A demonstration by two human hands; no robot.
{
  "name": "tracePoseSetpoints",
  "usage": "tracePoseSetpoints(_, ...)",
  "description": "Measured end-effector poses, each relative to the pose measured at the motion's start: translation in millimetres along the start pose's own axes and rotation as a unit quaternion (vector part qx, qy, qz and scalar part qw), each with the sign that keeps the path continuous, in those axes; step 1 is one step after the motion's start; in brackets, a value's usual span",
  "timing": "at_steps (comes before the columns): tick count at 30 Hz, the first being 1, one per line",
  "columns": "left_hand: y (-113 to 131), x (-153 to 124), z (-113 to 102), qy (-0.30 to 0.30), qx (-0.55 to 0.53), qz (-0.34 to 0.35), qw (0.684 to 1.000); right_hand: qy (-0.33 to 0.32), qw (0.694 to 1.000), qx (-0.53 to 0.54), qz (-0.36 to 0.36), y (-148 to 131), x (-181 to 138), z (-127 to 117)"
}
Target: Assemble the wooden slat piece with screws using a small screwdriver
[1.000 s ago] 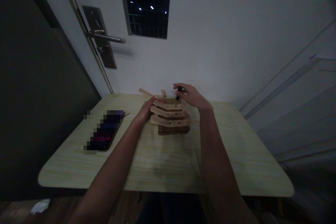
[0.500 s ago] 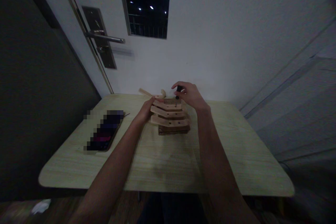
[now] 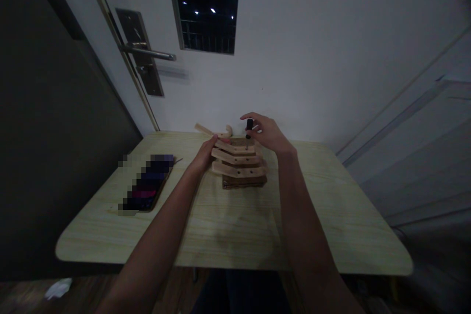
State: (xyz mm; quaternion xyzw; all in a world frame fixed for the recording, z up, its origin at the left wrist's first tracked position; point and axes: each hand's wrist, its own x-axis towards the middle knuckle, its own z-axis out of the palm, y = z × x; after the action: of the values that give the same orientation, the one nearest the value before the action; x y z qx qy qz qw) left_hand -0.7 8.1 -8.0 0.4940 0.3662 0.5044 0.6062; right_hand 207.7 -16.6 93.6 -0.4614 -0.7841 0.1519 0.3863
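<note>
A brown wooden piece (image 3: 235, 181) lies mid-table, with three pale, bent wooden hooks across it. The nearest hook (image 3: 226, 170) and the middle hook (image 3: 226, 157) each show two dark holes. My left hand (image 3: 204, 154) is closed at the left end of the farthest of the three, a thin wooden hook (image 3: 239, 149); its fingertips are partly hidden. In my right hand (image 3: 270, 133), thumb and fingers pinch the black handle of a screwdriver (image 3: 249, 127). It stands nearly upright, its thin shaft pointing down at that hook.
Behind my left hand, another pale hook (image 3: 204, 129) with a curled end lies near the door. A phone (image 3: 152, 184) rests on the left of the table (image 3: 324, 225). The white door (image 3: 294, 59) with its metal handle (image 3: 154, 55) rises directly behind the table.
My right fingers have shifted slightly on the screwdriver handle, which stands a little more upright. My left hand and the wooden hooks have stayed in place.
</note>
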Motion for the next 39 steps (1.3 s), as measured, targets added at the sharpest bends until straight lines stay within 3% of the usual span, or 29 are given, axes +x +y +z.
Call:
tracePoseSetpoints(8, -2, 2, -2, -0.001, 0.028, 0.014, 1.000, 0.030, 0.998, -0.039, 0.026, 2, 5, 3)
tracePoseSetpoints(18, 1, -1, 0, 0.003, 0.006, 0.001, 1.000, -0.027, 0.999, 0.013, 0.019, 4, 0, 2)
tracePoseSetpoints(27, 1, -1, 0, 0.002, 0.010, 0.004, 1.000, -0.002, 0.997, -0.077, 0.026, -2, 4, -1)
tracePoseSetpoints(36, 0, -2, -1, -0.005, 0.010, 0.005, 1.000, -0.054, 0.997, 0.012, 0.046, 2, 0, -1)
tracePoseSetpoints(39, 0, -2, -1, 0.000, 0.016, 0.009, 1.000, -0.040, 0.998, 0.010, 0.036, -1, -1, -1)
